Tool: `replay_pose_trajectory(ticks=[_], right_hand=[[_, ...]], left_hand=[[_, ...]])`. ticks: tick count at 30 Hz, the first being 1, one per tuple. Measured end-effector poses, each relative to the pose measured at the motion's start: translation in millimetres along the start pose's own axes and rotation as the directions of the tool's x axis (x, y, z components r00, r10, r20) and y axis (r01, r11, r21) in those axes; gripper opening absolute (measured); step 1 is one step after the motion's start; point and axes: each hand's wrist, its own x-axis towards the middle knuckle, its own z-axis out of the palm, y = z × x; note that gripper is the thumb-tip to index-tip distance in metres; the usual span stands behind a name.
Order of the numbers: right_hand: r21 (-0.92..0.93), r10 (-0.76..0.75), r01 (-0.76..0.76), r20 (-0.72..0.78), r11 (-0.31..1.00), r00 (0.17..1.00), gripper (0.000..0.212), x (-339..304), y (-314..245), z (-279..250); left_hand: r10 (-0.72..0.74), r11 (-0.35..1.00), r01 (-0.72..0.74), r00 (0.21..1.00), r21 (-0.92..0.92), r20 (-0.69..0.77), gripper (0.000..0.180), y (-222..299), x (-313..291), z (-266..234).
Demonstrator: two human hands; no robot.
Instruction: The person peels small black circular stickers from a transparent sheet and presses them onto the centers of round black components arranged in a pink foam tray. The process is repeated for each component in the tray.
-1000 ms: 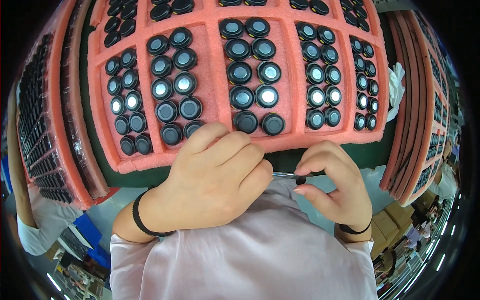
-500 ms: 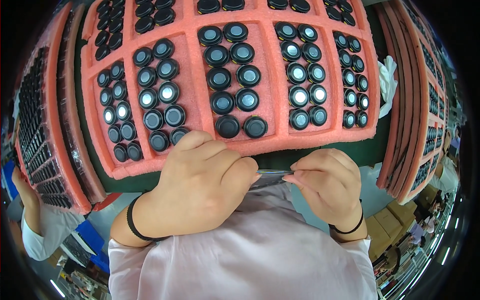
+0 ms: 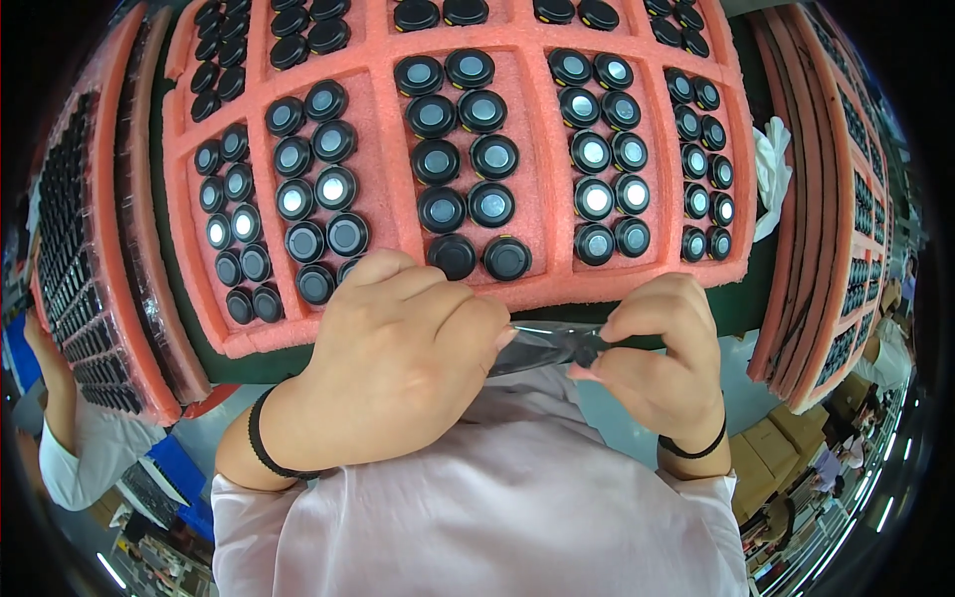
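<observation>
A strip of clear plastic film (image 3: 537,348) spans the gap between my two hands, wrinkled and darker towards its right end. My left hand (image 3: 398,348) is closed, knuckles up, pinching the film's left end between thumb and forefinger. At the other end, my right hand (image 3: 667,348) has curled fingers around the film, with thumb and forefinger tips somewhat parted. Just beyond both hands lies a pink foam tray (image 3: 388,149) holding rows of round black caps (image 3: 441,209) with silvery discs on top. My left hand's knuckles partly cover a cap at the tray's near edge.
Stacked pink foam trays stand upright-looking at the left (image 3: 149,229) and right (image 3: 796,229), both filled with similar parts. Crumpled white plastic (image 3: 771,174) sits by the tray's right side. Another person's arm (image 3: 60,398) shows at far left; cardboard boxes (image 3: 771,453) stand lower right.
My right hand has shifted slightly up, and its thumb and forefinger have parted. The film between my hands now shows its broad face instead of a thin edge. My left hand has barely moved.
</observation>
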Motion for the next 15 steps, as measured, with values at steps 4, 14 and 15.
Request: replay_pose_trajectory(ticks=[4, 14, 15], right_hand=[[0.216, 0.109, -0.103, -0.015, 0.971, 0.994, 0.032, 0.9, 11.2, -6.5], [0.154, 0.569, -0.573, 0.077, 0.805, 0.819, 0.009, 15.6, 23.3, 2.4], [0.13, 0.57, -0.577, 0.089, 0.806, 0.817, 0.008, 15.8, 23.9, 3.4]], left_hand=[[0.041, 0.998, -0.045, 0.996, 0.049, 0.08, 0.019, 2.8, 7.3, -2.5], [0.274, 0.946, -0.286, 0.957, 0.155, 0.094, 0.011, 6.6, 30.1, 33.2], [0.264, 0.948, -0.278, 0.959, 0.156, 0.106, 0.011, 6.3, 30.5, 35.4]])
